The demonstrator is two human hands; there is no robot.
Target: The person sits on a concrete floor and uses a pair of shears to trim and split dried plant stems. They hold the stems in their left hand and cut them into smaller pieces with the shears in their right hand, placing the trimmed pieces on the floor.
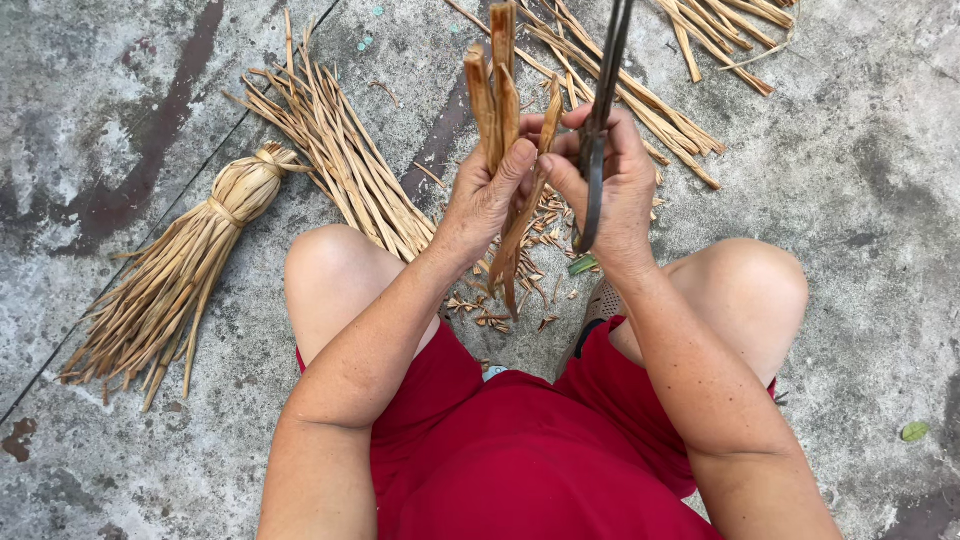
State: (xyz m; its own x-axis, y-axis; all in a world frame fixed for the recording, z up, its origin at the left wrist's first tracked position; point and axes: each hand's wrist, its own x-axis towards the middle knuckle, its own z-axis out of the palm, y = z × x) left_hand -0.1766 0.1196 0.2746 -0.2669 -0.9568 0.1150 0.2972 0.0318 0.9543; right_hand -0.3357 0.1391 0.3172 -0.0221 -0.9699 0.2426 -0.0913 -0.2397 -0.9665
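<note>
The left hand (487, 195) is wrapped around a few flat, dry tan leaf strips (497, 110), thumb pressed across them so they stand upright w/ their tops fanned above the fist and their lower ends trailing down between the knees. The right hand (612, 185) is closed on a long, dark, thin metal blade tool (600, 110), prob. shears or a knife, though the edge-on view makes it hard to tell which. It's held near vertical, just beside the strips, thumb and forefinger also pinching one strip; the grip keeps tool and strip together so neither has to be put down.

On the grey concrete floor (860, 180) below the hands lies a scatter of small tan trimmings (500, 305), right under where the strips are held. To the person's left sits a tied, fan-shaped bundle of dried strips (170, 290), bound at its top end, and near it a loose pile of straight tan strips (330, 150). More loose strips (650, 110) lie ahead, past the hands. Red shorts (520, 450) cover the lap.
</note>
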